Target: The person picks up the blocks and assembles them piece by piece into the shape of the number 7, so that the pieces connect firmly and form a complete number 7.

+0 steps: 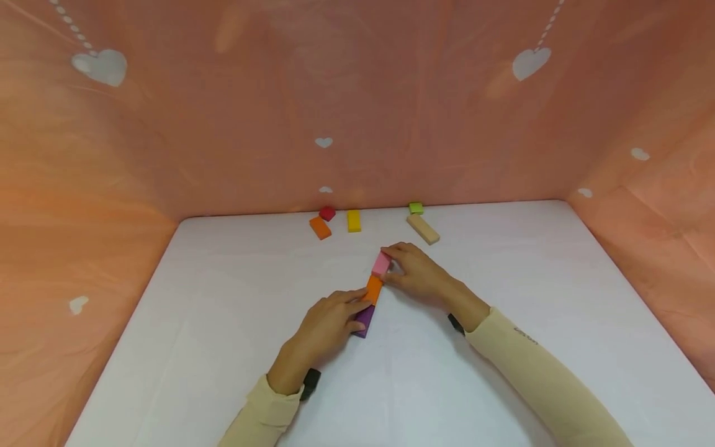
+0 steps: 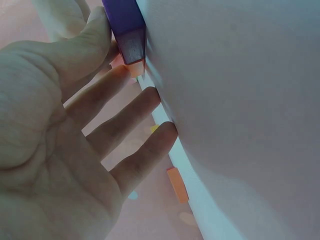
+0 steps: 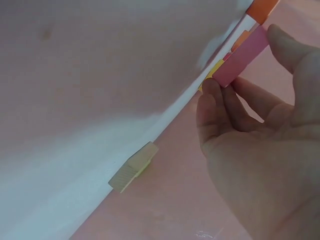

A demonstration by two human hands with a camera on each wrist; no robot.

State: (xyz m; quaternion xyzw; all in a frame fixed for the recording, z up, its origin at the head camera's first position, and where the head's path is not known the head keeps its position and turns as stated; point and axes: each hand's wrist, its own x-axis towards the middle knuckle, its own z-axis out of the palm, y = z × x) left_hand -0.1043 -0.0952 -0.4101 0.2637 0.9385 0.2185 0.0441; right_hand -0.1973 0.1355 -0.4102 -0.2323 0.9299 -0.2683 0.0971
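A pink block [image 1: 382,264], an orange block [image 1: 372,290] and a purple block [image 1: 364,320] form a slanting row on the white table. My right hand [image 1: 420,273] pinches the pink block at the far end, thumb at its near end and fingertips at its far end, as the right wrist view also shows. My left hand [image 1: 329,323] rests against the row from the left. Its fingers reach onto the orange block and its thumb touches the purple block [image 2: 125,22]. In the left wrist view, the other fingers extend fairly straight beside the row.
Toward the table's back edge lie a red block [image 1: 327,213], another orange block [image 1: 320,228], a yellow block [image 1: 354,221], a green block [image 1: 416,208] and a plain wooden block [image 1: 423,229]. A peach curtain [image 1: 368,112] with hearts hangs behind and along the sides.
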